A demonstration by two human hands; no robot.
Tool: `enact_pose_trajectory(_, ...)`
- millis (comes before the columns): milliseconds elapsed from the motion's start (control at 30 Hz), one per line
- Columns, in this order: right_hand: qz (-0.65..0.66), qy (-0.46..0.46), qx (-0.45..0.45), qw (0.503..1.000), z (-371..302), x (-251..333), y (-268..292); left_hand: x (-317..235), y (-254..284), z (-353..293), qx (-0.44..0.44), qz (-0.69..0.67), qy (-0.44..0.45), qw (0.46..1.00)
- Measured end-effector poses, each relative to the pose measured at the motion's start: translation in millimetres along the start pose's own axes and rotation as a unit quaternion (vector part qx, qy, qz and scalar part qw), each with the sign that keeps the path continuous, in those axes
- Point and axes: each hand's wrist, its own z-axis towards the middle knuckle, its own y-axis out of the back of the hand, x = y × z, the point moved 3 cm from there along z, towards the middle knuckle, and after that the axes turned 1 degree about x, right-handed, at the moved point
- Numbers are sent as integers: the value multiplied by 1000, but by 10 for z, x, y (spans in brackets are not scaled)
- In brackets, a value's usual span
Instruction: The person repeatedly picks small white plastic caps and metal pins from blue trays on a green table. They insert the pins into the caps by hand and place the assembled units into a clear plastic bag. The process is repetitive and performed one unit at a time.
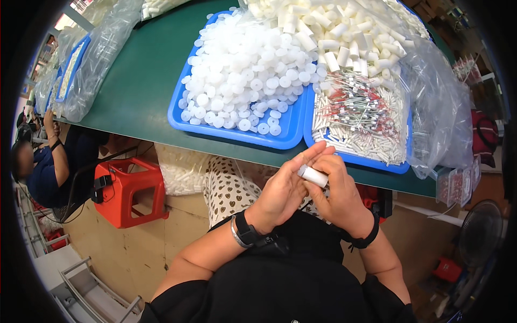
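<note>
In front of my body, my right hand [339,191] is closed around a short white cylinder [314,176], with thumb and fingers along its sides. A paler, translucent end on the cylinder points toward my left palm. My left hand [281,189] is beside it, fingers stretched out and palm turned to the cylinder, fingertips close to those of my right hand. Whether the left fingers touch the cylinder is hard to see. Just beyond both hands stands a blue tray [401,168] with small white tubes [344,143] and thin red-and-white wired parts [360,105].
Another blue tray [280,143] holds a heap of translucent discs [242,70]. Behind are thick white cylinders [344,32] and clear plastic bags [441,102] on the green table [129,102]. A red stool [129,194] and a person [54,167] are at left, a fan [479,231] at right.
</note>
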Motion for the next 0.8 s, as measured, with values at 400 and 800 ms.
enact_pose_trajectory(400,-106,92,31,990,-55,42,4,148,-7,-128,42,-157,4,987)
enact_pose_trajectory(800,-54,26,5,998,-27,-7,-115,10,9,-112,-5,-144,12,989)
